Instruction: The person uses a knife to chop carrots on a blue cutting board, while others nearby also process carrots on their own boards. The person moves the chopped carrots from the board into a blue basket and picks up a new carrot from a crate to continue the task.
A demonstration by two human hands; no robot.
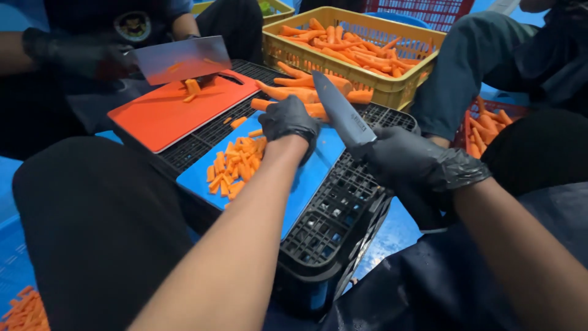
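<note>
The work in hand was the cutting of carrots into short sticks on a blue cutting board (306, 178) laid over an upturned black crate (331, 233). The left hand (289, 121), in a black glove, was closed down over a peeled carrot (315, 110) at the board's 12 o'clock edge, pinning it. The right hand (411, 160), likewise gloved, was clenched round the handle of a kitchen knife (341, 111), the blade raised and angled toward 11 o'clock, its tip above the carrot and just beside the left hand's knuckles.

In the inspector's judgement, the cut would go best with the left fingertips curled back from the blade's line, the carrot held flat so it could not roll, and the blade brought down square.

The carrot lay under and at 3 o'clock of the left hand, and at 10 o'clock of the right hand. Cut carrot pieces (236, 164) lay heaped on the board at 8 o'clock of the left hand. A yellow basket (392, 89) of whole carrots stood at 1 o'clock. Across the crate, another person's gloved hand held a cleaver (184, 59) over an orange board (165, 113).
</note>
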